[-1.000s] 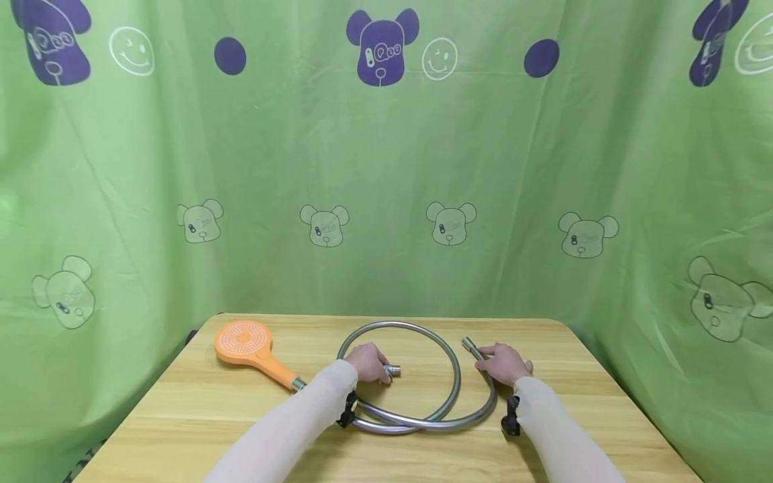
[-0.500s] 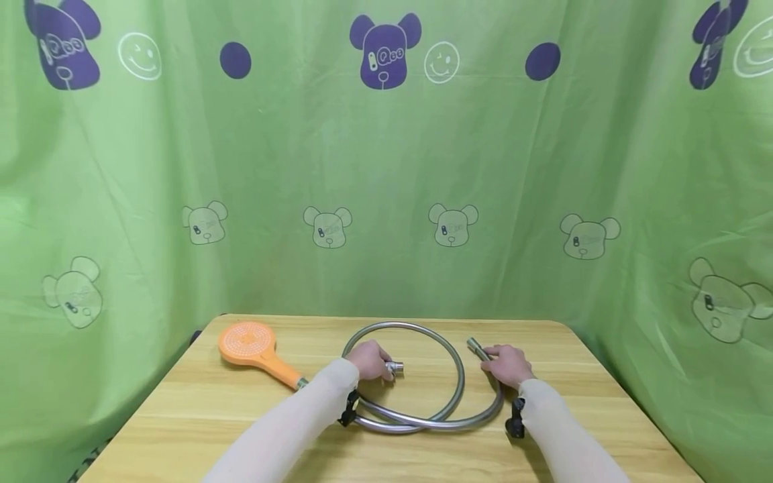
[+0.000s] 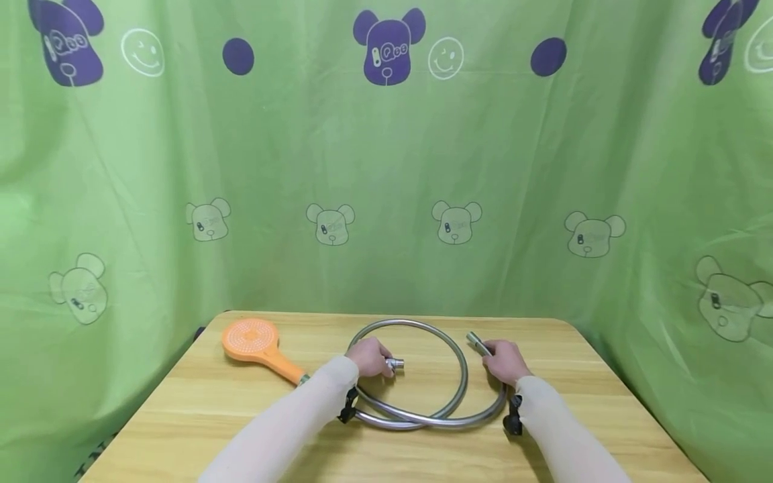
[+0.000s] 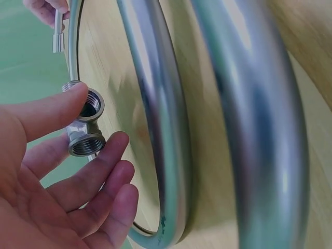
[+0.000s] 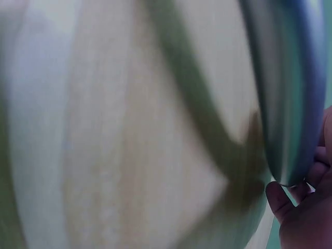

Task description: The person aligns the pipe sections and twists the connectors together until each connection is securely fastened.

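I saw both hands down on the wooden counter (image 3: 211, 402), working at a coiled metal shower hose (image 3: 461, 376) that lay in a loop near the middle of it. My left hand (image 3: 370, 357) sat inside the left part of the loop, and its grip was pinching a small threaded metal tee fitting (image 3: 395, 364). In the left wrist view the thumb lay on top of that fitting (image 4: 85, 129) and the fingertips (image 4: 111, 150) came up under it, with the open threaded ends facing out; two runs of hose (image 4: 155, 119) curved past just beside it.

My right hand (image 3: 506, 359) rested at the right side of the loop, its grip curled round the hose just behind the free end connector (image 3: 478, 344), which pointed far and left. The right wrist view was badly blurred: I made out only a stretch of hose (image 5: 288, 93) and part of the hand (image 5: 306, 207) touching its lower edge.

An orange shower head (image 3: 256, 343) lay face up at the far left of the counter, handle pointing toward the near right, well apart from the right hand and near the left sleeve. A green curtain (image 3: 386, 168) printed with bears hung behind and to both sides
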`<state>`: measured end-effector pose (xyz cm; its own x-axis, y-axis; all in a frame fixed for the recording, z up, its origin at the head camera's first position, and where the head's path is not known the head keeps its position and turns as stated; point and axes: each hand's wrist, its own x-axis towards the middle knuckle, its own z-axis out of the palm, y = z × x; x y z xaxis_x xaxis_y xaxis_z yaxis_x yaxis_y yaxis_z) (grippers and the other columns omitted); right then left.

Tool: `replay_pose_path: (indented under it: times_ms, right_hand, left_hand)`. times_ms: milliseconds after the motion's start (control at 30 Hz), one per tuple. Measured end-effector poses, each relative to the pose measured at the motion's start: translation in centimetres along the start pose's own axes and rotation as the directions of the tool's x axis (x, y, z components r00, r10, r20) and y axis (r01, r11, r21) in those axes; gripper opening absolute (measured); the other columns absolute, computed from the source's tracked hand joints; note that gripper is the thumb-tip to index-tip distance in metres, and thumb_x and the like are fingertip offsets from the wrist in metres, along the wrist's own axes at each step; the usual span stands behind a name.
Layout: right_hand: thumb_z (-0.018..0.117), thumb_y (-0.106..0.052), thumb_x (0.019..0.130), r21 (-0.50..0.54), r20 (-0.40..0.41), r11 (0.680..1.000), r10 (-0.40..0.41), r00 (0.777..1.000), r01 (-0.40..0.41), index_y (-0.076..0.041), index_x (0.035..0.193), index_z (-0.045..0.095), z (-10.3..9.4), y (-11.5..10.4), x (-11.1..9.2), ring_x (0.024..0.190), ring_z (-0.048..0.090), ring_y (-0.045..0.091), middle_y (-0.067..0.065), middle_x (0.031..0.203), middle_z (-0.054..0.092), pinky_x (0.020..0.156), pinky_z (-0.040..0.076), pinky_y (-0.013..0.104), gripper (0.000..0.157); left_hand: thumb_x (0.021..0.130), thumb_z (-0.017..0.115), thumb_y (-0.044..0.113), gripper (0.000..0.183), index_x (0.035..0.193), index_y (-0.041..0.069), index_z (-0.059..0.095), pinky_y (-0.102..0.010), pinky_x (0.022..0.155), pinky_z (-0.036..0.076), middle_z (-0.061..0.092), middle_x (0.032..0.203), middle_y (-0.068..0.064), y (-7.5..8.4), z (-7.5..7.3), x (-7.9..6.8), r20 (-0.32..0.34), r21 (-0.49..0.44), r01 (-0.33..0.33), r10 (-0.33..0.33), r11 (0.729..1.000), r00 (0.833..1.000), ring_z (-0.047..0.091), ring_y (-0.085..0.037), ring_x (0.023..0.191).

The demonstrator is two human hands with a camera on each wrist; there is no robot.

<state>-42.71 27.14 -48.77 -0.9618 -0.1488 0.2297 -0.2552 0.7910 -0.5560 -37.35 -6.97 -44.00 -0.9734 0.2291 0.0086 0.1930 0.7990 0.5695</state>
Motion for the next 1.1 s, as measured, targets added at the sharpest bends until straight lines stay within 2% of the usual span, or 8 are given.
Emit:
replay_pose_path:
  times_ms: [267, 500, 733, 833, 1000, 1100]
  right_hand:
    - [0.058, 0.000, 0.088, 0.036, 0.034, 0.998, 0.049, 0.998, -0.050, 0.012, 0.129, 0.056, -0.6, -0.3, 0.2, 0.087, 0.060, 0.027, 0.023, 0.105, 0.066, 0.076, 0.055, 0.042, 0.043]
    - [0.059, 0.000, 0.088, 0.058, 0.029, 0.998, 0.035, 0.999, -0.037, 0.014, 0.129, 0.053, -1.4, -0.8, -0.2, 0.085, 0.060, 0.027, 0.023, 0.102, 0.064, 0.070, 0.053, 0.036, 0.044]
    - [0.058, -0.002, 0.087, 0.102, 0.026, 0.994, 0.044, 0.999, -0.046, 0.012, 0.134, 0.050, -1.6, -0.8, -0.3, 0.071, 0.056, 0.021, 0.017, 0.089, 0.060, 0.058, 0.049, 0.030, 0.049]
    - [0.057, -0.007, 0.092, 0.087, 0.023, 0.995, 0.044, 0.999, -0.046, 0.012, 0.135, 0.050, -1.7, -0.8, -0.2, 0.069, 0.055, 0.020, 0.017, 0.089, 0.062, 0.056, 0.048, 0.030, 0.048]
    - [0.053, -0.023, 0.102, 0.064, 0.022, 0.996, 0.054, 0.998, -0.055, 0.013, 0.135, 0.050, -2.1, -1.2, -0.2, 0.078, 0.056, 0.022, 0.022, 0.103, 0.065, 0.063, 0.047, 0.030, 0.049]
    - [0.050, -0.024, 0.104, 0.070, 0.028, 0.996, 0.059, 0.998, -0.061, 0.013, 0.136, 0.050, -2.3, -1.5, -0.1, 0.071, 0.053, 0.020, 0.021, 0.099, 0.064, 0.059, 0.045, 0.030, 0.049]
  left_hand:
    - [0.072, 0.088, 0.020, 0.035, 0.105, 0.015, 0.080, -0.040, 0.096, 0.052, 0.077, 0.108, 0.000, -0.3, -0.3, 0.2, -0.013, 0.025, -0.001, 0.002, 1.000, 1.000, 0.066, -0.022, 0.105]
    - [0.072, 0.088, 0.021, 0.035, 0.106, 0.014, 0.080, -0.040, 0.096, 0.052, 0.077, 0.108, -0.001, -0.5, -0.4, 0.2, -0.013, 0.026, -0.001, 0.001, 1.000, 1.000, 0.065, -0.022, 0.105]
    - [0.072, 0.087, 0.018, 0.035, 0.105, 0.013, 0.079, -0.043, 0.097, 0.051, 0.077, 0.107, -0.002, -0.6, -0.6, -0.1, -0.005, 0.000, 0.015, -0.015, 1.000, 1.000, 0.065, -0.022, 0.103]
    - [0.072, 0.087, 0.019, 0.034, 0.105, 0.014, 0.079, -0.041, 0.094, 0.052, 0.077, 0.105, 0.000, -0.6, -0.7, -0.2, -0.006, 0.011, 0.014, -0.014, 1.000, 1.000, 0.065, -0.021, 0.099]
    - [0.072, 0.087, 0.019, 0.034, 0.105, 0.015, 0.080, -0.039, 0.092, 0.053, 0.077, 0.104, 0.001, -0.8, -0.7, -0.2, -0.006, 0.028, 0.011, -0.011, 1.000, 1.000, 0.066, -0.020, 0.098]
    - [0.072, 0.087, 0.020, 0.035, 0.105, 0.016, 0.079, -0.040, 0.095, 0.052, 0.077, 0.107, 0.001, -1.0, -0.6, -0.1, -0.006, 0.027, 0.011, -0.011, 1.000, 1.000, 0.066, -0.021, 0.102]
